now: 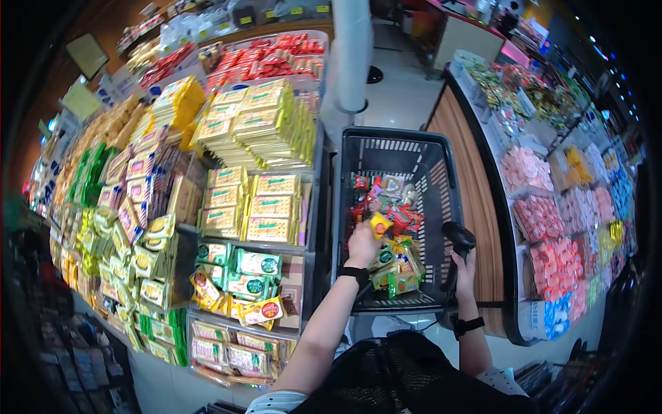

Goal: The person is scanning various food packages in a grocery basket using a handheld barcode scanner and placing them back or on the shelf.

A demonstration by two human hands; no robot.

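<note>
Left hand over basket, grip clamped on a small yellow packet. Right hand wrapped, apparently tight, around the black scanner handle.

Bright, even overhead store light filled the scene, with soft glare on the pale floor. Strong fisheye distortion bent the edges, and the corners fell dark and blurred.

Head view, steeply down, perhaps fisheye
</note>
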